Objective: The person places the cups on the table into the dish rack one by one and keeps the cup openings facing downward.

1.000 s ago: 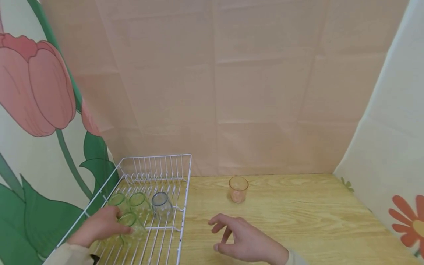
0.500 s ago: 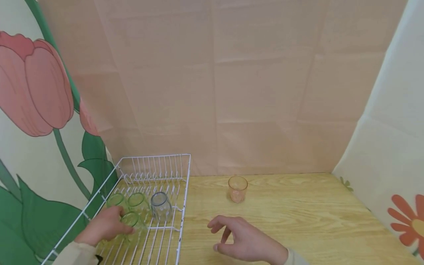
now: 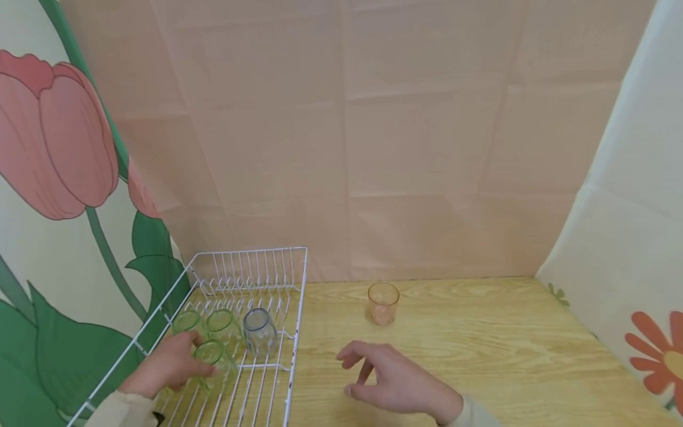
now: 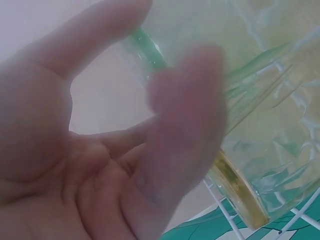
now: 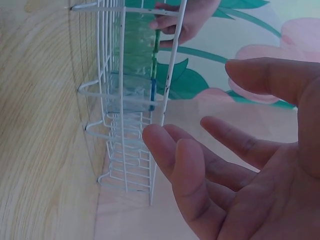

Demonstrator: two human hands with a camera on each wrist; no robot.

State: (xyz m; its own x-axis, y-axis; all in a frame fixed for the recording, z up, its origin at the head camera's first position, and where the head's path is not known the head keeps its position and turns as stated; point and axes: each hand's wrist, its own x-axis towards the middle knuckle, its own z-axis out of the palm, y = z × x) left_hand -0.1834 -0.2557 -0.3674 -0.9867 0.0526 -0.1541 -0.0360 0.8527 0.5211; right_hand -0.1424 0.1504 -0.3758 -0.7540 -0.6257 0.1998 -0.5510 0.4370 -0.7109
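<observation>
My left hand (image 3: 169,363) pinches the rim of the nearest green glass (image 3: 217,372), which stands in the white wire dish rack (image 3: 290,379). In the left wrist view the thumb and a blurred finger meet at that glass's green rim (image 4: 149,49). Just behind stand two more green glasses, one at the left (image 3: 188,322) partly hidden by the hand and one in the middle (image 3: 223,326). A blue-grey glass (image 3: 260,333) is to their right. Over the table, my right hand (image 3: 392,379) holds nothing, its fingers loosely bent. Beyond it an orange-pink glass (image 3: 383,305) stands upright.
The wood-grain table (image 3: 480,338) extends right of the rack. A pinkish-brown sheet (image 3: 416,148) hangs behind it. Tulip-printed cloth (image 3: 69,142) borders the left side, and a pale flower-printed cloth (image 3: 629,237) the right. Raised wire sides surround the rack.
Over the first half second, my left hand and the nearest green glass shifted slightly right within the rack. Since then both have stayed almost still. The right hand hardly moved.
</observation>
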